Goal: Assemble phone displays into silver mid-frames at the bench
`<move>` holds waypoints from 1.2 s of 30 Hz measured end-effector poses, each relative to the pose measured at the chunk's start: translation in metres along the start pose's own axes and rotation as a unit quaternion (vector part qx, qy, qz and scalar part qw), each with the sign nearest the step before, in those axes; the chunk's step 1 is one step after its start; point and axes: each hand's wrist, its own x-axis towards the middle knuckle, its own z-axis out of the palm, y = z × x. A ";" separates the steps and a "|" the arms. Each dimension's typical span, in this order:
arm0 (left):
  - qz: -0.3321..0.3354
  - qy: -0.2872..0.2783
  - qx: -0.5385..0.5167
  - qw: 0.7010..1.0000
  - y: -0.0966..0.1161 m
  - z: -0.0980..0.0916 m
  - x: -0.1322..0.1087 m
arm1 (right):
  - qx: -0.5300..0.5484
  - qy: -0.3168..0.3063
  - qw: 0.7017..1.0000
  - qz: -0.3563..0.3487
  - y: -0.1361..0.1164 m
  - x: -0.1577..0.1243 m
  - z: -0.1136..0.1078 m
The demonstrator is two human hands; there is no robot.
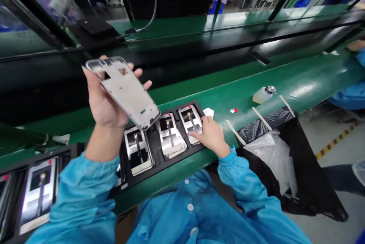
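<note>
A pale phone frame (128,91) with cut-outs and a dark edge rests tilted in my left hand (107,103), raised above the bench at the left. My left hand's thumb is at one edge and its fingers show past the other. My right hand (211,133) has its thumb and fingers at the sides of the rightmost phone screen part (189,120) in a black tray (155,160). Stacked screen parts (171,137) lie in the tray's middle, and another screen part (138,150) lies to their left.
Another tray with screen parts (38,194) is at the lower left. On the right are a bottle (262,94), a black bag (308,164) hanging at the bench edge, and a co-worker's blue sleeve (349,95). A dark phone-like piece (260,58) lies on the black belt behind.
</note>
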 end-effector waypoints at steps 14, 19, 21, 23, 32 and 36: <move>-0.298 -0.041 0.004 0.954 -0.024 0.008 -0.096 | 0.304 -0.042 0.952 -0.022 0.022 0.020 -0.050; -0.391 -0.187 -0.002 0.901 -0.036 0.016 -0.110 | 0.416 0.007 0.904 -0.100 -0.022 -0.002 -0.047; -0.376 -0.225 -0.006 0.899 -0.039 0.017 -0.113 | 0.456 0.061 0.882 -0.106 -0.043 -0.010 -0.044; -0.338 -0.249 0.007 0.908 -0.042 0.015 -0.117 | 0.499 0.148 0.846 -0.113 -0.061 -0.016 -0.049; 0.068 -0.338 0.309 0.886 -0.066 -0.007 -0.129 | 0.580 0.225 0.766 -0.164 -0.103 -0.010 -0.074; 0.139 -0.398 0.373 0.826 -0.068 -0.007 -0.130 | 0.610 0.267 0.733 -0.142 -0.106 -0.009 -0.064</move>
